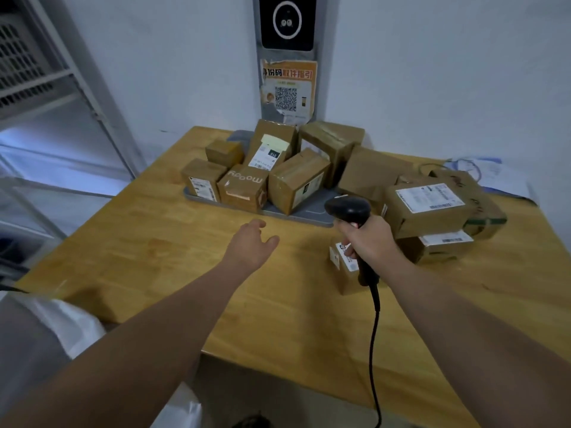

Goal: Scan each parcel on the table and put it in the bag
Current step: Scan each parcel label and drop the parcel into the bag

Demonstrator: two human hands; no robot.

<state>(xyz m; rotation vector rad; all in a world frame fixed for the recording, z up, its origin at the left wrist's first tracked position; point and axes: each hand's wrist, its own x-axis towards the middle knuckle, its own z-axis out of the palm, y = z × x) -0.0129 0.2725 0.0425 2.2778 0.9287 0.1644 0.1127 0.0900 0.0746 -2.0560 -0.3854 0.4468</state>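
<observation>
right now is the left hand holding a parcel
No, the left hand hovers open over the table and grips nothing; only the right hand holds the scanner.

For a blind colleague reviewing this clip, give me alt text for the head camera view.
A person's right hand holds a corded black barcode scanner over a small labelled parcel on a wooden table, while the open left hand extends toward a heap of cardboard parcels by the wall.

small parcel (348, 281): half hidden behind scanner (347, 208) | cable (373, 350): cut off at bottom edge | labels (429, 197): unreadable
</observation>
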